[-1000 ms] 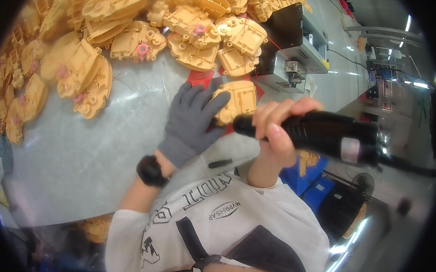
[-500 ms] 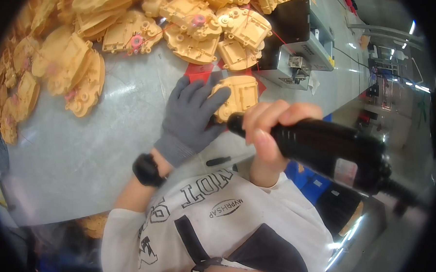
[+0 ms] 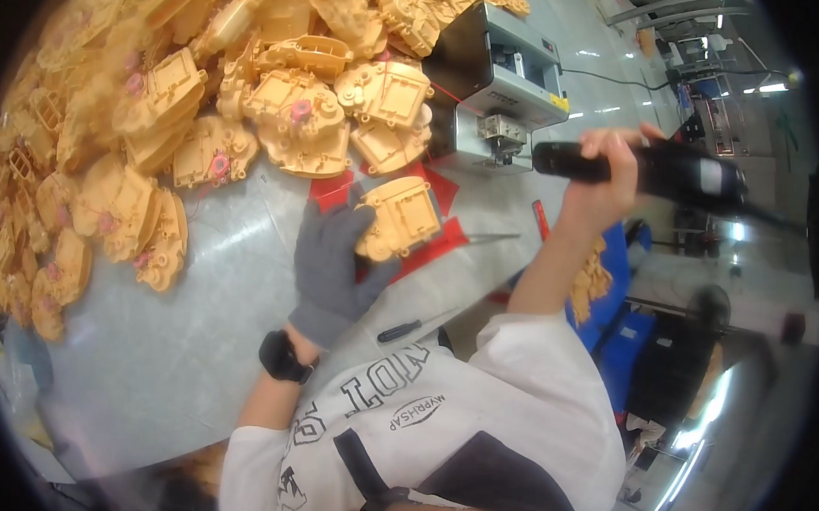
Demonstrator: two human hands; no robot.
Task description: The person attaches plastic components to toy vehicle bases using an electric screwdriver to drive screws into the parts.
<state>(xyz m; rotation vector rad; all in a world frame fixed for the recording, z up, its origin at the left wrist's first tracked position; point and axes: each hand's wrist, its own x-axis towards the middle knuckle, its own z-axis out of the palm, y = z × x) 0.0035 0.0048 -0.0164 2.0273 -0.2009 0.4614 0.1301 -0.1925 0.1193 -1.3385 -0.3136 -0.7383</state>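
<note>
My left hand (image 3: 332, 268), in a grey glove, grips the left edge of a yellow plastic housing (image 3: 408, 215). The housing lies over red pieces (image 3: 432, 245) on the grey table. Bare fingers of my right hand (image 3: 607, 174) wrap round a black electric screwdriver (image 3: 684, 169), held up in the air at the right. Its front end points left, beside the metal outlet (image 3: 503, 133) of a box-shaped screw feeder (image 3: 525, 77); whether they touch cannot be told. A cable trails from the screwdriver's rear.
Many similar yellow housings (image 3: 294, 114) are heaped across the far and left table, some with pink round parts (image 3: 220, 165) and red wires. A small dark-handled screwdriver (image 3: 399, 332) lies near the front edge of the table (image 3: 222, 355). Blue bins (image 3: 623, 337) stand at the lower right.
My right hand has carried the electric screwdriver away from the housing, right and farther off, to beside the feeder. My left hand stays on the housing. The whole view has shifted.
</note>
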